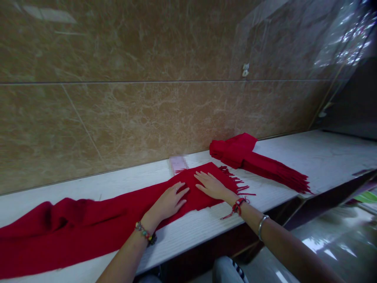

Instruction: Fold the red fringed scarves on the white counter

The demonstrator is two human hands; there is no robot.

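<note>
A long red scarf lies stretched along a white shelf, its fringed end toward the right. My left hand rests flat on the scarf with fingers spread, a beaded bracelet on the wrist. Beside it, my right hand also lies flat and open on the scarf near the fringe, with a red cord and a metal bangle on the wrist. The scarf's left part is bunched and wrinkled.
A second red scarf, folded with fringe hanging toward the shelf's front edge, lies further right. A small pink blurred item sits by the brown marble wall. A glossy floor shows below right.
</note>
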